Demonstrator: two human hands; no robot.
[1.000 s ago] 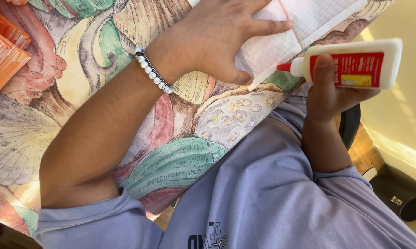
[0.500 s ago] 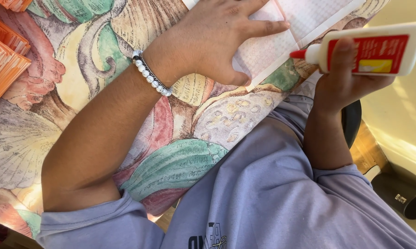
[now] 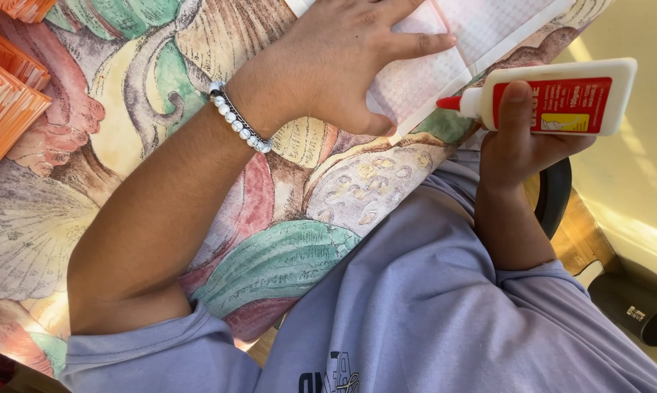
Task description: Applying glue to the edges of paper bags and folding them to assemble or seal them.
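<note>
We see the left hand [image 3: 343, 62], fingers spread, pressing flat on the white paper [image 3: 445, 54] at top centre. The right hand [image 3: 521, 142] wraps the white glue bottle [image 3: 554, 94] at upper right, red nozzle just beside the paper's edge. Orange paper stacks [image 3: 8, 94] sit upper left on the patterned tablecloth [image 3: 270, 255].

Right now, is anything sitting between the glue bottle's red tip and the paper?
Nothing visible does. The red tip of the glue bottle sits right beside the paper's edge, which the left hand presses flat.
</note>
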